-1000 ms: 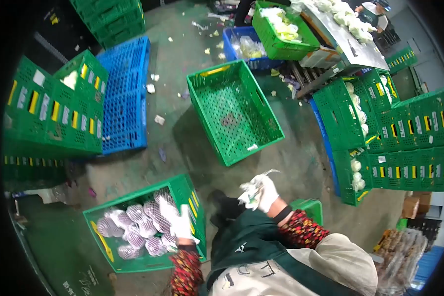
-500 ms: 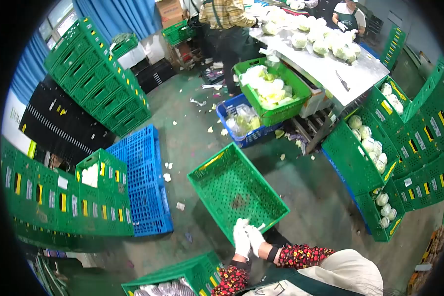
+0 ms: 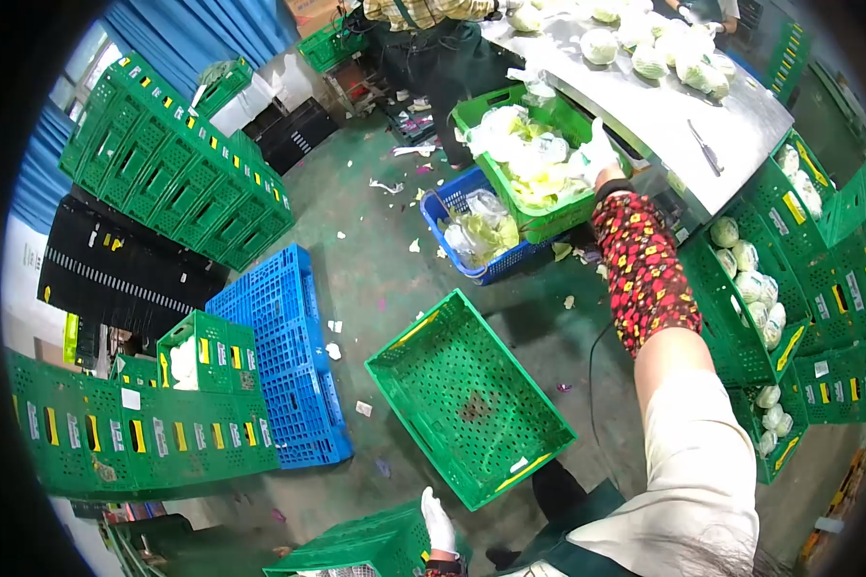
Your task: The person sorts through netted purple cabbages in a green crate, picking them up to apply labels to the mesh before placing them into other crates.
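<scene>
My right hand (image 3: 598,152), in a white glove, reaches out over the right side of a green crate (image 3: 548,229) that holds pale cabbage leaves (image 3: 531,173) and clear plastic. Its fingers look stretched out, with nothing visible in them. Down at the bottom, my left hand (image 3: 438,524), gloved too, has its fingers extended beside a green crate (image 3: 370,539) whose contents are mostly out of view. Between the hands, a green crate (image 3: 433,385) lies on the floor with a dark stain and a small white scrap inside.
Wrapped cabbages (image 3: 649,60) and a knife (image 3: 705,149) lie on the metal table (image 3: 741,125). A blue basket (image 3: 481,274) sits under the leaf crate. Crates of cabbages (image 3: 755,288) line the right; a blue pallet (image 3: 284,356) and stacked crates (image 3: 178,163) stand left. A person (image 3: 433,58) works behind.
My hands, together over the near end of the floor crate before, have parted. The right went forward to the leaf crate; the left dropped back toward the bottom crate.
</scene>
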`<control>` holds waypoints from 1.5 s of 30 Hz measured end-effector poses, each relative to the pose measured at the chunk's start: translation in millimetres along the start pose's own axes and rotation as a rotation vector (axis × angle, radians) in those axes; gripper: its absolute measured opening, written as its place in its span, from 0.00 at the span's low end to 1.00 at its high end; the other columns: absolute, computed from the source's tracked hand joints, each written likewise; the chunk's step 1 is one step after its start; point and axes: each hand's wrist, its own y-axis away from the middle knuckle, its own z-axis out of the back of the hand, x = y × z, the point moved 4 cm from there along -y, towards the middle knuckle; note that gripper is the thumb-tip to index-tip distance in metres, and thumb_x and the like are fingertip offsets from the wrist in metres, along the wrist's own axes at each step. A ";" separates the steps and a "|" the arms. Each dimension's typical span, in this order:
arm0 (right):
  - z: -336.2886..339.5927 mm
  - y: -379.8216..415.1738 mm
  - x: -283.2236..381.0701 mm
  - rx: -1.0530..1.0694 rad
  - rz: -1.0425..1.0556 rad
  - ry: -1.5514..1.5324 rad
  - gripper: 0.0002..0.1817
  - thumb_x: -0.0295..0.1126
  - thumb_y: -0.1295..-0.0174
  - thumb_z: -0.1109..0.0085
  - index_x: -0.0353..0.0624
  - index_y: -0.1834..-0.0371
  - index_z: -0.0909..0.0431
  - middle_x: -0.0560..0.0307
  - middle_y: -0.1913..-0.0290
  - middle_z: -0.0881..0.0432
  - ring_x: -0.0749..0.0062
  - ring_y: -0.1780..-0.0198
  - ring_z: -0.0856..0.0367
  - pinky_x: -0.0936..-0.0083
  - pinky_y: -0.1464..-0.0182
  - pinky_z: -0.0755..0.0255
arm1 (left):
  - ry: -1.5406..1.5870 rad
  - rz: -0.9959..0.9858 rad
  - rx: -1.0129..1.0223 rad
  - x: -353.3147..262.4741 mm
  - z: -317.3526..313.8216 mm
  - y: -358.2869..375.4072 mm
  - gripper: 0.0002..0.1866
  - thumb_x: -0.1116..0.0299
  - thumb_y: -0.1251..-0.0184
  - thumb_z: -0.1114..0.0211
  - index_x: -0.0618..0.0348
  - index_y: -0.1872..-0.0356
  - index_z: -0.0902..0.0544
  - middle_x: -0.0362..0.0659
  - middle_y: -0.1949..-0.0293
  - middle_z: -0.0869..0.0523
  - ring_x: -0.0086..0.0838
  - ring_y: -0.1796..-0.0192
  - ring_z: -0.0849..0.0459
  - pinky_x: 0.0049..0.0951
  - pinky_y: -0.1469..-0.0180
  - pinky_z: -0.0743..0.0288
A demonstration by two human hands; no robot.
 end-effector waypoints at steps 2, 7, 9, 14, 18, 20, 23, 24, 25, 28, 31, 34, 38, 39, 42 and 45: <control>-45.9 83.2 25.1 -0.283 0.013 0.046 0.34 0.59 0.41 0.53 0.54 0.36 0.40 0.53 0.40 0.35 0.59 0.52 0.29 0.48 0.55 0.33 | -0.038 0.134 0.028 -3.0 1.1 24.4 0.26 0.53 0.27 0.62 0.62 0.38 0.38 0.46 0.38 0.35 0.33 0.38 0.34 0.29 0.37 0.41; 1.4 55.1 -3.8 0.021 0.023 0.086 0.17 0.47 0.38 0.50 0.49 0.55 0.25 0.63 0.71 0.24 0.73 0.76 0.31 0.75 0.75 0.33 | -0.050 0.216 0.185 -8.4 -11.4 62.7 0.34 0.41 0.32 0.64 0.55 0.34 0.42 0.43 0.36 0.37 0.36 0.38 0.33 0.37 0.41 0.38; 1.8 84.3 -25.8 -0.131 0.043 0.289 0.15 0.49 0.38 0.51 0.52 0.65 0.23 0.70 0.85 0.34 0.77 0.84 0.38 0.76 0.83 0.43 | -0.017 0.218 0.209 -5.3 -3.7 70.8 0.35 0.40 0.32 0.65 0.55 0.34 0.42 0.44 0.35 0.37 0.35 0.38 0.33 0.38 0.42 0.38; -75.1 239.9 -147.4 0.160 -0.226 0.803 0.14 0.49 0.36 0.55 0.54 0.70 0.29 0.66 0.74 0.31 0.69 0.69 0.29 0.66 0.68 0.30 | 0.169 0.346 0.268 21.9 19.9 84.0 0.34 0.41 0.32 0.65 0.56 0.34 0.41 0.47 0.35 0.36 0.35 0.40 0.30 0.38 0.42 0.37; -139.2 445.1 -257.0 1.083 0.902 1.391 0.09 0.28 0.45 0.55 0.41 0.61 0.29 0.46 0.62 0.27 0.54 0.59 0.26 0.64 0.56 0.30 | 0.413 0.052 0.453 -62.6 9.1 103.2 0.30 0.50 0.29 0.58 0.56 0.32 0.49 0.53 0.37 0.36 0.42 0.42 0.28 0.37 0.41 0.35; -148.8 521.3 -284.4 1.028 0.197 1.172 0.13 0.36 0.40 0.53 0.43 0.54 0.30 0.47 0.57 0.26 0.55 0.55 0.25 0.67 0.53 0.30 | 0.655 0.063 0.439 -114.3 -12.0 107.2 0.30 0.66 0.31 0.50 0.58 0.32 0.51 0.52 0.39 0.34 0.37 0.45 0.25 0.31 0.45 0.30; -125.8 576.6 -318.2 1.015 -0.186 0.973 0.16 0.41 0.37 0.53 0.46 0.50 0.32 0.52 0.56 0.27 0.63 0.54 0.26 0.71 0.49 0.33 | 1.043 0.072 0.230 -76.5 -35.1 77.7 0.18 0.69 0.28 0.58 0.57 0.40 0.38 0.44 0.47 0.29 0.28 0.45 0.30 0.26 0.43 0.34; -116.7 576.7 -324.1 1.061 -0.091 0.914 0.16 0.41 0.37 0.53 0.47 0.50 0.31 0.52 0.52 0.28 0.61 0.50 0.28 0.71 0.48 0.35 | 1.047 0.072 0.233 -38.5 -41.5 59.3 0.18 0.69 0.28 0.58 0.57 0.40 0.38 0.44 0.47 0.29 0.28 0.45 0.30 0.26 0.43 0.34; -106.7 573.2 -329.2 1.140 -0.070 0.952 0.16 0.40 0.38 0.52 0.47 0.50 0.31 0.51 0.50 0.28 0.60 0.48 0.30 0.70 0.47 0.35 | 0.829 -0.081 0.273 -1.9 -47.5 45.3 0.16 0.68 0.28 0.57 0.58 0.43 0.35 0.43 0.50 0.28 0.26 0.48 0.28 0.25 0.46 0.33; -96.6 562.7 -298.3 1.341 0.298 1.277 0.16 0.37 0.40 0.50 0.48 0.49 0.30 0.50 0.49 0.28 0.56 0.47 0.30 0.68 0.47 0.35 | 0.372 -0.144 0.268 -46.3 -46.8 70.1 0.14 0.67 0.30 0.53 0.58 0.46 0.32 0.42 0.52 0.27 0.24 0.52 0.27 0.24 0.51 0.31; -81.4 538.6 -284.6 1.459 0.303 1.450 0.15 0.31 0.45 0.47 0.48 0.53 0.25 0.51 0.53 0.24 0.55 0.52 0.25 0.65 0.51 0.30 | 0.509 0.061 0.423 -86.1 -55.9 75.4 0.22 0.68 0.33 0.47 0.58 0.40 0.38 0.40 0.54 0.26 0.21 0.63 0.27 0.23 0.61 0.30; -90.7 514.9 -258.2 1.568 0.095 1.403 0.13 0.30 0.46 0.46 0.47 0.55 0.24 0.50 0.56 0.23 0.57 0.55 0.24 0.67 0.53 0.29 | 0.772 -0.045 0.516 -93.8 -72.0 78.2 0.33 0.71 0.32 0.50 0.57 0.31 0.56 0.39 0.60 0.25 0.18 0.72 0.29 0.18 0.70 0.32; -120.6 496.1 -245.4 1.588 -0.165 1.476 0.13 0.30 0.46 0.44 0.44 0.56 0.23 0.51 0.62 0.23 0.61 0.61 0.22 0.71 0.58 0.27 | 0.682 -0.085 0.509 -127.3 -70.3 91.6 0.38 0.70 0.33 0.50 0.51 0.30 0.65 0.36 0.68 0.27 0.19 0.72 0.31 0.19 0.69 0.33; -126.2 500.8 -246.0 1.625 -0.132 1.462 0.11 0.30 0.46 0.43 0.43 0.59 0.23 0.52 0.65 0.23 0.63 0.63 0.22 0.72 0.60 0.27 | 0.571 -0.134 0.458 -123.9 -71.2 90.2 0.38 0.70 0.32 0.51 0.52 0.30 0.65 0.37 0.70 0.26 0.20 0.73 0.29 0.19 0.69 0.32; -120.4 509.8 -262.9 1.598 -0.274 1.564 0.07 0.28 0.48 0.42 0.40 0.66 0.23 0.51 0.71 0.23 0.62 0.68 0.22 0.71 0.64 0.28 | 0.467 -0.134 0.349 -118.3 -65.0 93.8 0.38 0.70 0.32 0.52 0.53 0.30 0.67 0.38 0.72 0.24 0.20 0.73 0.26 0.22 0.69 0.29; -148.5 495.6 -263.9 1.655 0.341 1.562 0.01 0.25 0.54 0.43 0.41 0.77 0.23 0.51 0.76 0.23 0.58 0.71 0.22 0.68 0.66 0.28 | 0.381 -0.135 0.265 -84.0 -42.5 98.4 0.39 0.70 0.34 0.50 0.54 0.30 0.65 0.42 0.59 0.21 0.22 0.67 0.24 0.24 0.63 0.28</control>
